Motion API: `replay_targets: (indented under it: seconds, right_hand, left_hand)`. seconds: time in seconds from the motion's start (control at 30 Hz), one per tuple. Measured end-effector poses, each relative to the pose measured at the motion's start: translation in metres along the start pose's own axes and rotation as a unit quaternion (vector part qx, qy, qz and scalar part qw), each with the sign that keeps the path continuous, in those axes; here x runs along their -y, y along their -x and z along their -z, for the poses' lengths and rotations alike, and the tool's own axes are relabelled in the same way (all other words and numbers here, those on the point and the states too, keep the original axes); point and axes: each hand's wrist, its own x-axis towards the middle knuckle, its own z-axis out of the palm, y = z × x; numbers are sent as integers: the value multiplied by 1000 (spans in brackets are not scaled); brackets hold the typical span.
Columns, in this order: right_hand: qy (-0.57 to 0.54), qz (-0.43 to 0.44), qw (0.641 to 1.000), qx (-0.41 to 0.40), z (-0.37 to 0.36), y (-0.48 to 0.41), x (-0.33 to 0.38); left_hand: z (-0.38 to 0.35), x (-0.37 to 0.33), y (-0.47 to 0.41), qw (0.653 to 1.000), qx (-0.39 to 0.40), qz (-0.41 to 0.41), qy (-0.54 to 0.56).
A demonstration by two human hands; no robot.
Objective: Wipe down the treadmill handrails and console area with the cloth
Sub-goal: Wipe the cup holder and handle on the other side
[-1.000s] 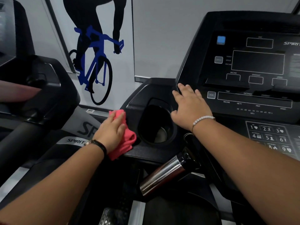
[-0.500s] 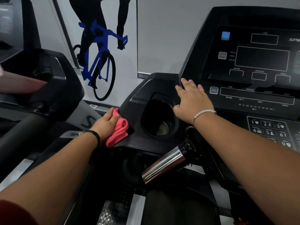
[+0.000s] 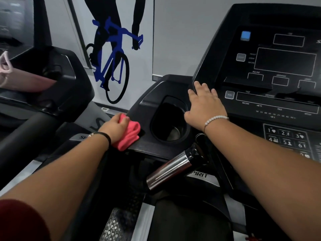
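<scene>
Wiping is on the console's left wing: the left hand [image 3: 115, 130] presses a bunched pink cloth [image 3: 129, 135] on its outer edge, left of the cup holder [image 3: 169, 121]. Right hand [image 3: 205, 106] lies flat, fingers spread, empty, right of the cup holder. Next, I judge, sweep the cloth toward the cup holder's rim.
</scene>
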Motion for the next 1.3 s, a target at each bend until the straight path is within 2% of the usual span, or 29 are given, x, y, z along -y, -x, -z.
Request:
replay_targets:
  seconds: [0.07,0.13,0.2,0.27,0.37,0.47,0.57,0.63,0.73,0.83,0.9,1.0,1.07,1.3]
  right_hand:
    - [0,2,1000,-1,-1,-1,0]
    - [1,4,1000,-1,-2,-2,-1]
    - [5,6,1000,-1,-3,-4,-2]
    - [11,12,1000,-3,-4,-5,-1]
    - [-3,18,1000,-11,-4,-4,-2]
    - [-49,28,998,-12,0,1,-5]
    - [-105,46,993,29,8,2,-9]
    - [-167,43,982,75,19,5,-17]
    - [-176,16,979,98,26,31,-29]
    - [-147,0,986,74,15,77,-26]
    - [-150,-4,988,38,5,97,-16]
    - [-122,-14,992,-14,-2,102,-10]
    - [-107,-19,994,-21,-4,100,-9]
    - [-71,-21,997,-19,-8,98,-9]
  left_hand:
    - [2,-6,-3,997,-3,71,-30]
    - [-1,-17,7,989,-49,88,-104]
    - [-10,-23,27,982,-111,52,-145]
    - [-21,-22,47,976,-137,-33,-163]
    - [-22,-6,57,979,-109,-114,-131]
    - [-7,5,39,994,-55,-46,-77]
    - [1,11,23,998,-20,20,-55]
    - [2,8,26,997,-61,-12,-44]
    - [2,-6,48,983,-107,-148,-30]
    - [0,-23,80,964,11,-263,16]
    - [-7,-27,93,937,75,-320,118]
    - [-16,-40,118,889,175,-255,337]
    - [-16,-48,134,867,237,-235,369]
    - [-5,-71,140,798,314,-228,461]
